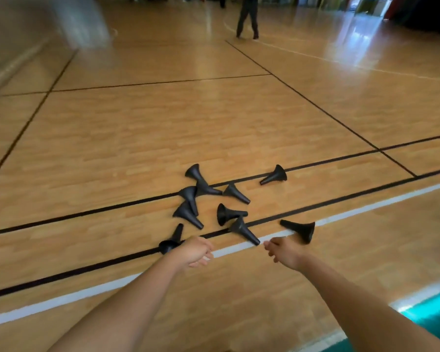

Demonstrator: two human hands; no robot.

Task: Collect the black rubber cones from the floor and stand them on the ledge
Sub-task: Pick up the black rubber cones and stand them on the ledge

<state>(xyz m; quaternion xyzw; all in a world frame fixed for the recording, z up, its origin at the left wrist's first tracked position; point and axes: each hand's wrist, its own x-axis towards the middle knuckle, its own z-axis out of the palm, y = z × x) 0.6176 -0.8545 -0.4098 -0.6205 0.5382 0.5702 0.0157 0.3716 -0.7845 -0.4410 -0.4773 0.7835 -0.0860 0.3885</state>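
Glossy wooden gym floor [163,128], black court lines [302,95], white line [366,201] crossing at 3 o'clock. Pale wall [15,34] at 10 o'clock. Bright glare [363,39] at 1 o'clock. Teal strip [432,311] at 4 o'clock.

Black rubber cones [224,199] lie toppled on the floor [137,138] at twelve o'clock — left hand [197,251] and right hand [285,252] just beside them, holding nothing.

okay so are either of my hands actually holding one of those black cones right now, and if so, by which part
Nothing is held. The left hand and right hand reach empty toward the cones, all lying on the floor.
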